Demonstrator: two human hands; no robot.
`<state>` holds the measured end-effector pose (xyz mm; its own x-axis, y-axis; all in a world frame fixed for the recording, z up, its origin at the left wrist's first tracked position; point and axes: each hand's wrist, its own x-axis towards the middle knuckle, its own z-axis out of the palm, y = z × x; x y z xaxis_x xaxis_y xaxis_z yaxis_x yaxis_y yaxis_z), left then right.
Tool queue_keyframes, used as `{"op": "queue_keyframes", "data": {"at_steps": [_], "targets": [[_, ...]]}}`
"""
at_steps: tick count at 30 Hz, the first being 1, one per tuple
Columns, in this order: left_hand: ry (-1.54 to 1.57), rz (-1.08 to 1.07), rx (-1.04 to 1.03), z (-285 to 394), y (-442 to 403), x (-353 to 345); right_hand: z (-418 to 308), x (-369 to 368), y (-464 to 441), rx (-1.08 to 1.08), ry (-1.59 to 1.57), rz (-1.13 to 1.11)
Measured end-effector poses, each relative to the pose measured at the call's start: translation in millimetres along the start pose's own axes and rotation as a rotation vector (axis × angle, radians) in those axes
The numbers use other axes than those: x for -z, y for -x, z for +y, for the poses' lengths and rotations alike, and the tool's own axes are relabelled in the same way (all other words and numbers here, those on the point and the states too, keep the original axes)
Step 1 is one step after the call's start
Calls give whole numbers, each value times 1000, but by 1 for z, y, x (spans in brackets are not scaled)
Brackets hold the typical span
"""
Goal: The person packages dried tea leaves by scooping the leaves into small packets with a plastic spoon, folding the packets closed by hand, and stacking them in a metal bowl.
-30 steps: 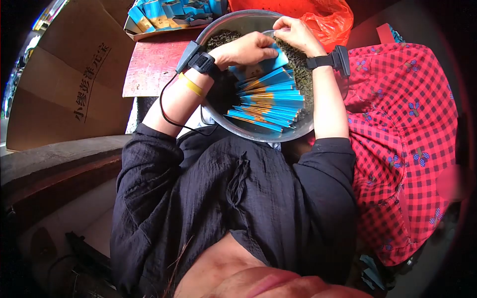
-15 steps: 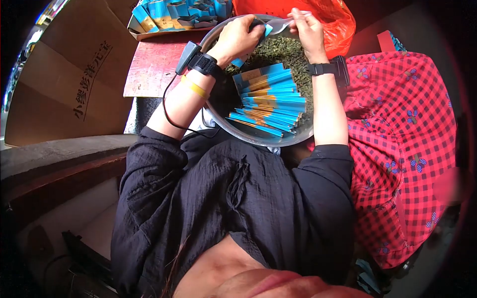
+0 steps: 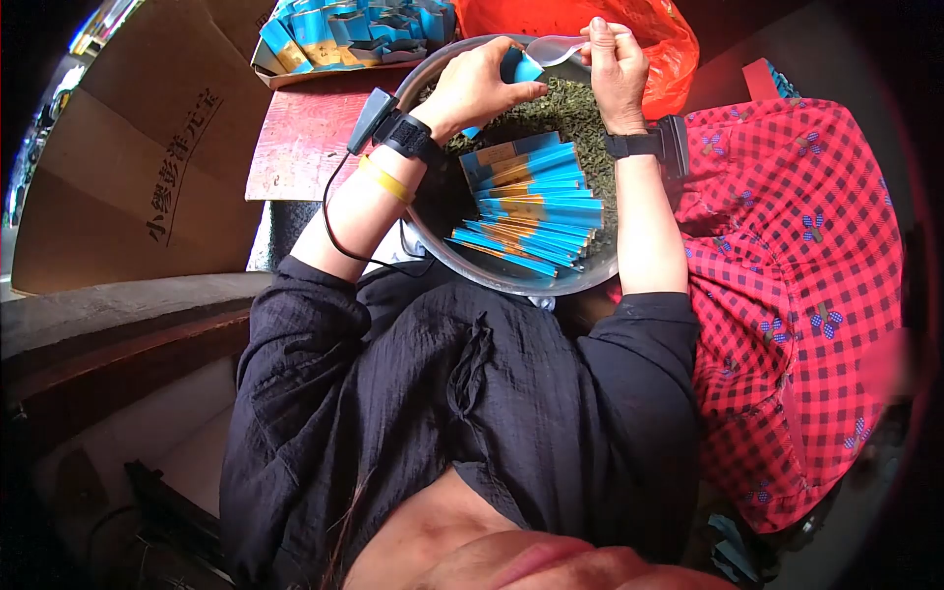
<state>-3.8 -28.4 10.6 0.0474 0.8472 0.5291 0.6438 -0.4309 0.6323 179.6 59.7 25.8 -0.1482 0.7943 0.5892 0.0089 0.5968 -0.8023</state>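
My left hand (image 3: 479, 90) is closed around a small blue packet (image 3: 520, 67) over the far side of a metal basin (image 3: 454, 264). A clear plastic spoon (image 3: 557, 50) is pinched by its handle in my right hand (image 3: 619, 71). The spoon's bowl end meets the packet's upper edge; I cannot tell whether anything is in it. Below both hands, dried green leaves (image 3: 565, 106) fill the back and right of the basin. Fanned across the leaves lies a stack of blue and gold packets (image 3: 536, 208).
An open carton of blue packets (image 3: 354, 34) stands on a red board (image 3: 300, 138) at the back left. Behind the basin is a red plastic bag (image 3: 674, 59). Red checked cloth (image 3: 787, 265) spreads on the right, and a large cardboard box (image 3: 128, 147) rises on the left.
My left thumb has stretched out to the right, and more of the packet's blue face shows. My right hand has shifted slightly right, with the spoon still by the packet.
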Motion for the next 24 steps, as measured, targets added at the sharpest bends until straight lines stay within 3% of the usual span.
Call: {"op": "queue_keyframes", "data": {"at_steps": [5,11,13,16,24], "targets": [[-49,-48,70,9,1,3,-3,1,0,-6,43,4],[-91,-145,101,14,0,4,-5,-4,5,-67,89,-242],[-93,-132,62,9,1,1,-6,-12,8,-40,50,-256],[-98,-99,51,12,2,1,-21,-20,15,76,231,-308],[-7,-144,174,18,0,7,-18,-27,17,55,96,-332]]}}
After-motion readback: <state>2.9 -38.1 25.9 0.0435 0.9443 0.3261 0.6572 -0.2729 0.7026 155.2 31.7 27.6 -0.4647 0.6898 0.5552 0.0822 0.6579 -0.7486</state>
